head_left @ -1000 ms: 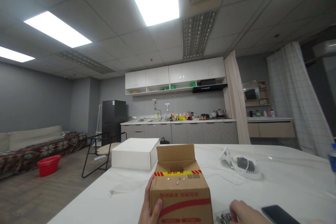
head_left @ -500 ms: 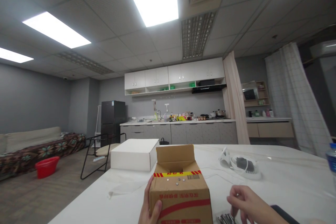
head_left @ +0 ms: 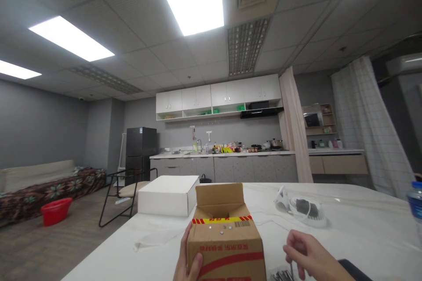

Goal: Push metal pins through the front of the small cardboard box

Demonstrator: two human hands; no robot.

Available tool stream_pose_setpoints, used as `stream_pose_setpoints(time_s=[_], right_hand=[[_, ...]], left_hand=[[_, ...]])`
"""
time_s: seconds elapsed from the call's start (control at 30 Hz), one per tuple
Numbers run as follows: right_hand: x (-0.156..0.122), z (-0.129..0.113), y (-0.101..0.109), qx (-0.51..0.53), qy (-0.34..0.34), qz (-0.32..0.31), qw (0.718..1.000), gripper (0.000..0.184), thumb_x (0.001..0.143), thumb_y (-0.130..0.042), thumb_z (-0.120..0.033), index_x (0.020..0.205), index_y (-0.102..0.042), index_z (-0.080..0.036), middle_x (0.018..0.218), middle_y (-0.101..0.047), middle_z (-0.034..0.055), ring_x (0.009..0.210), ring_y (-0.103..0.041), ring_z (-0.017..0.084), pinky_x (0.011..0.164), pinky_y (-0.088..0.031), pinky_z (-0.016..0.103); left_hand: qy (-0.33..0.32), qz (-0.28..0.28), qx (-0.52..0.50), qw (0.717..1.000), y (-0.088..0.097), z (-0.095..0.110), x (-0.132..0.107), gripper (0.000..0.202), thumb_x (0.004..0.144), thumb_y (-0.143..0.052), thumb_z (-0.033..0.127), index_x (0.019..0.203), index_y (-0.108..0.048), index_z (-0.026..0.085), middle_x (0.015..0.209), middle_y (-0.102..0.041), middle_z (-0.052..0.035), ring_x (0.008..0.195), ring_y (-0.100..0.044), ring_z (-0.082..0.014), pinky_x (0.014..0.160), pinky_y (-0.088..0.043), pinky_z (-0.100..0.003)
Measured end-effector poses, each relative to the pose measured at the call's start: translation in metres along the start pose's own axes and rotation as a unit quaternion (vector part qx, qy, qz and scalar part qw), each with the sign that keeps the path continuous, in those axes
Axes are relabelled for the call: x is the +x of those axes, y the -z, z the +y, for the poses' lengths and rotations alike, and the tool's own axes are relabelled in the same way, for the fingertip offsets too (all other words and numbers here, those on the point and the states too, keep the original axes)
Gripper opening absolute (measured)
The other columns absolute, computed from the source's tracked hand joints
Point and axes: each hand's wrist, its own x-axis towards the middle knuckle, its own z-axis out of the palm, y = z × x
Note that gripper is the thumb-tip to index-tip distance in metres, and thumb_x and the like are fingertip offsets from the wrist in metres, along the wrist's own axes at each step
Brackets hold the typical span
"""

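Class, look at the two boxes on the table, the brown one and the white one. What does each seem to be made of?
Brown box: likely corrugated cardboard, matte tan with red print and a folded-up flap. White box: probably paperboard, smooth, plain white, crisp folded edges; coating unclear. The left hand holds the brown box.

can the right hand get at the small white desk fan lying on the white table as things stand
Probably yes. The right hand sits just short of the small white desk fan, with only bare white table between them. The brown cardboard box stands off to the side.
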Motion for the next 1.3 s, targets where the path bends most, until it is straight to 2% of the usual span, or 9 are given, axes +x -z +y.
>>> stream_pose_setpoints(time_s=[0.13,0.23,0.47,0.6,0.8,0.9,1.03,1.2,1.3], right_hand=[[-0.007,-0.011,-0.004,0.001,0.003,-0.030,1.000,0.037,0.080,-0.063,-0.054,0.075,-0.047,-0.021,0.074,-0.071,0.0052,0.050,-0.061,0.013,0.049,-0.038,0.024],[-0.010,-0.014,-0.003,0.004,0.011,-0.041,0.999,0.035,0.081,-0.064,-0.052,0.078,-0.049,-0.021,0.073,-0.070,0.0035,0.052,-0.061,0.014,0.051,-0.040,0.025],[-0.010,-0.005,0.001,-0.020,0.014,-0.090,0.996,0.027,0.083,-0.066,-0.044,0.080,-0.056,-0.019,0.075,-0.069,0.0032,0.057,-0.061,0.015,0.057,-0.047,0.028],[-0.009,-0.002,-0.001,-0.045,0.019,-0.087,0.995,0.020,0.084,-0.064,-0.038,0.080,-0.058,-0.019,0.075,-0.070,0.0033,0.061,-0.064,0.017,0.059,-0.049,0.029],[-0.011,-0.013,-0.004,0.006,0.047,-0.057,0.997,0.014,0.084,-0.060,-0.032,0.080,-0.055,-0.020,0.075,-0.069,0.0035,0.067,-0.063,0.018,0.063,-0.050,0.031],[-0.010,-0.022,-0.002,0.044,0.052,-0.022,0.997,0.021,0.083,-0.063,-0.039,0.082,-0.056,-0.019,0.077,-0.071,0.0051,0.062,-0.061,0.017,0.060,-0.047,0.031],[-0.006,-0.037,0.004,0.080,0.068,0.040,0.994,0.035,0.082,-0.066,-0.051,0.091,-0.061,-0.017,0.082,-0.073,0.0090,0.060,-0.061,0.017,0.058,-0.044,0.032],[0.003,-0.079,0.007,0.121,0.107,0.100,0.982,0.046,0.077,-0.072,-0.055,0.100,-0.064,-0.016,0.084,-0.075,0.0108,0.060,-0.062,0.018,0.060,-0.046,0.033],[0.007,-0.112,0.002,0.135,0.144,0.127,0.972,0.037,0.080,-0.070,-0.050,0.097,-0.064,-0.018,0.085,-0.075,0.0094,0.068,-0.063,0.018,0.068,-0.048,0.035]], left_hand=[[0.017,-0.009,0.005,1.000,0.003,0.004,-0.001,0.081,0.087,-0.058,0.062,0.153,-0.032,0.022,0.158,-0.042,-0.0123,0.146,-0.040,-0.0333,0.120,-0.036,-0.044],[0.030,-0.051,0.032,0.998,0.007,0.009,-0.001,0.083,0.088,-0.058,0.060,0.155,-0.029,0.021,0.158,-0.040,-0.0141,0.147,-0.037,-0.0337,0.121,-0.035,-0.046],[0.057,-0.063,0.028,0.996,0.007,0.014,-0.001,0.089,0.087,-0.058,0.064,0.157,-0.021,0.022,0.159,-0.038,-0.0145,0.143,-0.043,-0.0334,0.118,-0.040,-0.046],[0.051,-0.073,0.041,0.995,0.008,0.015,0.000,0.090,0.087,-0.058,0.064,0.157,-0.020,0.022,0.160,-0.037,-0.0146,0.145,-0.041,-0.0339,0.116,-0.042,-0.045],[0.043,-0.070,0.045,0.996,0.010,0.010,0.001,0.091,0.088,-0.058,0.062,0.158,-0.016,0.022,0.162,-0.032,-0.0155,0.145,-0.039,-0.0345,0.117,-0.041,-0.048],[0.045,-0.074,0.045,0.995,0.010,0.008,0.001,0.093,0.089,-0.057,0.062,0.159,-0.011,0.023,0.163,-0.028,-0.0165,0.145,-0.039,-0.0352,0.117,-0.040,-0.051],[0.042,-0.076,0.038,0.995,0.008,0.010,0.001,0.092,0.088,-0.059,0.061,0.159,-0.015,0.023,0.162,-0.032,-0.0156,0.145,-0.039,-0.0364,0.117,-0.040,-0.052],[0.051,-0.080,0.034,0.995,0.006,0.015,0.000,0.089,0.088,-0.059,0.062,0.158,-0.019,0.024,0.160,-0.036,-0.0144,0.143,-0.042,-0.0359,0.113,-0.044,-0.050],[0.043,-0.081,0.040,0.995,0.006,0.017,0.000,0.089,0.088,-0.058,0.062,0.158,-0.019,0.022,0.160,-0.036,-0.0152,0.143,-0.042,-0.0354,0.116,-0.040,-0.051]])
